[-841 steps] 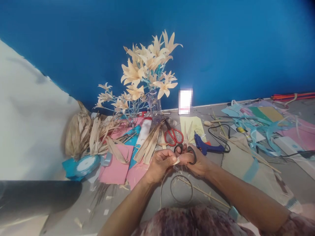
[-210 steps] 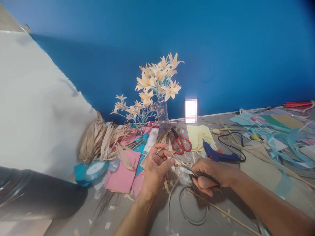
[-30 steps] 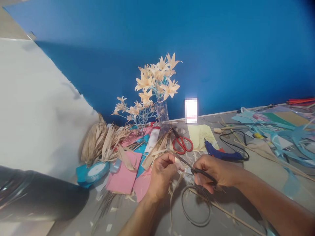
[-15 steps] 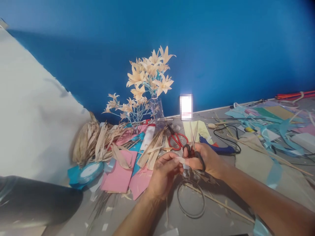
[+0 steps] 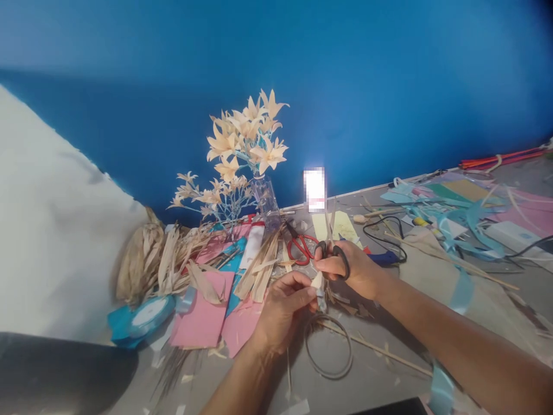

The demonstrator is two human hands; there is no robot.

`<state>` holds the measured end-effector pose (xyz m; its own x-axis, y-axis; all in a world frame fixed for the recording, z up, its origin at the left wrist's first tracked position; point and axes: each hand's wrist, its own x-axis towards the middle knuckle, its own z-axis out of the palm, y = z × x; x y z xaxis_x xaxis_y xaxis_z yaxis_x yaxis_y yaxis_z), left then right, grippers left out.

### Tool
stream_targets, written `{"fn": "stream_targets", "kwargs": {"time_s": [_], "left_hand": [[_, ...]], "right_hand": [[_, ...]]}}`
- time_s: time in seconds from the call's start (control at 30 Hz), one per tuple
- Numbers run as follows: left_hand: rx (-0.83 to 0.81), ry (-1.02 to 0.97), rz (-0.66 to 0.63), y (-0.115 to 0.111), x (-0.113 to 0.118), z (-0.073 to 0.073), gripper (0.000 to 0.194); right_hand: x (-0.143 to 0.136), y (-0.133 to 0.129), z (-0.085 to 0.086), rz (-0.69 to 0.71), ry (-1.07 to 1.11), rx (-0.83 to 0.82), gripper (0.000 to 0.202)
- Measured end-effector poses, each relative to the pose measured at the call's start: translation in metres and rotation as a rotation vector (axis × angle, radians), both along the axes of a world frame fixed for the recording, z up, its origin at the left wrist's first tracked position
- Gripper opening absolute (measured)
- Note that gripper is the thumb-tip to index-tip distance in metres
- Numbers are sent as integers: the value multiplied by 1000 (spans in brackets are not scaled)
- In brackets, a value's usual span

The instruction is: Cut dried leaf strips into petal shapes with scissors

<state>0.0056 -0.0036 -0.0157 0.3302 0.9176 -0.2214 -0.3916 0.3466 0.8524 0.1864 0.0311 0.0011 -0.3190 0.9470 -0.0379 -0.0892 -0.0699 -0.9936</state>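
Observation:
My left hand (image 5: pixel 287 305) pinches a small pale piece of husk (image 5: pixel 317 280) between thumb and fingers. Just right of it, my right hand (image 5: pixel 348 268) has its fingers in the black handles of a pair of scissors (image 5: pixel 332 225), whose blades point up and away from the pale piece. Below the hands a wire ring (image 5: pixel 328 346) lies on the grey table (image 5: pixel 242 386). Red-handled scissors (image 5: pixel 302 248) rest just behind my hands. Cream flowers (image 5: pixel 246 132) stand in a clear bottle (image 5: pixel 264 199) further back.
Dried husks (image 5: pixel 138 259), pink sheets (image 5: pixel 201 311) and a blue ribbon roll (image 5: pixel 151 317) lie at the left. A blue glue gun (image 5: pixel 384 257), light-blue ribbons (image 5: pixel 475 222) and thin sticks are at the right. A dark cylinder (image 5: pixel 64 374) sits at the lower left.
My right hand has moved off the pale piece with the scissors and now sits slightly above it. The pale piece points upward in my left hand. The whole view has shifted.

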Motion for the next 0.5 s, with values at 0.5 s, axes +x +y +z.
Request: {"fn": "stream_targets", "kwargs": {"time_s": [0.5], "left_hand": [[115,52,192,0,5,-10,18]], "right_hand": [[-23,-14,-6,-86,-92,-36,26]]}}
